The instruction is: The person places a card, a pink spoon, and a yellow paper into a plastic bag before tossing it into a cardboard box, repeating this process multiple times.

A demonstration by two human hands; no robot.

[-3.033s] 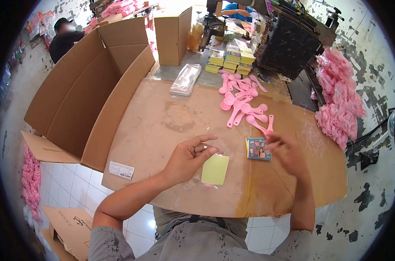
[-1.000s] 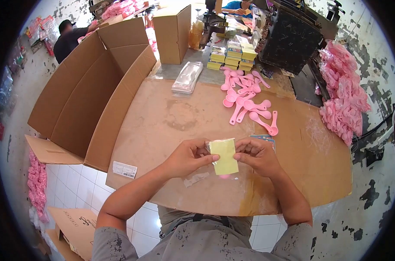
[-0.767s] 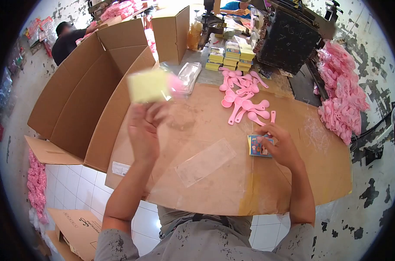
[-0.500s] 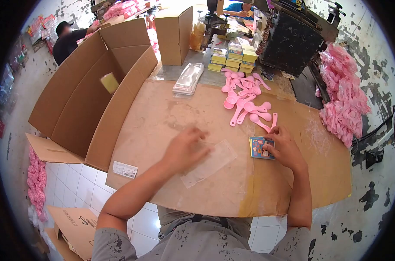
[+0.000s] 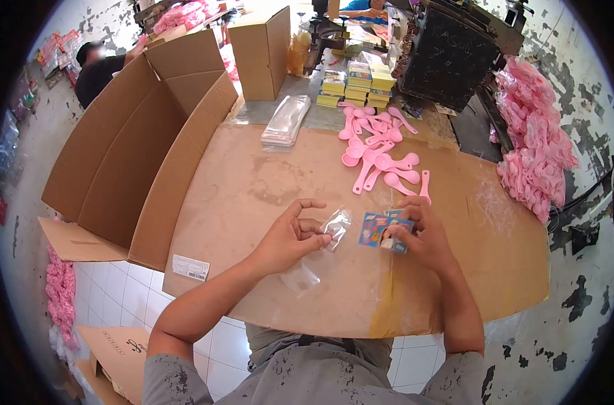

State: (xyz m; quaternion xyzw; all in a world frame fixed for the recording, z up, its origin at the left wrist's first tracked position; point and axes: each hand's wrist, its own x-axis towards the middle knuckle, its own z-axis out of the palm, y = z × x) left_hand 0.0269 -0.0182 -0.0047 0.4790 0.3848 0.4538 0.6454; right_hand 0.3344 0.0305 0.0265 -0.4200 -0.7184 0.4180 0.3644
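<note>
Between the thumb and fingers of my left hand [image 5: 295, 237] is the upper part of a clear plastic bag [image 5: 337, 228], its lower end over the cardboard surface. My right hand [image 5: 422, 233] holds a blue printed card [image 5: 381, 231] by its right side, tilted toward the bag but apart from it. Part of another card shows behind the held one, mostly hidden. Beyond my hands lies a loose heap of pink measuring spoons [image 5: 382, 162]. A stack of clear bags [image 5: 286, 121] rests farther back on the left.
A large open cardboard box [image 5: 111, 162] stands at the left, with another box [image 5: 258, 57] behind. Card stacks [image 5: 358, 84] sit at the back near a black machine [image 5: 449, 57]. Bagged pink items [image 5: 533, 148] hang right. A co-worker [image 5: 99, 71] is at the far left.
My left hand has closed on the plastic bag and raised its upper end. My right hand has lifted a card and moved it left. The camera view has shifted slightly.
</note>
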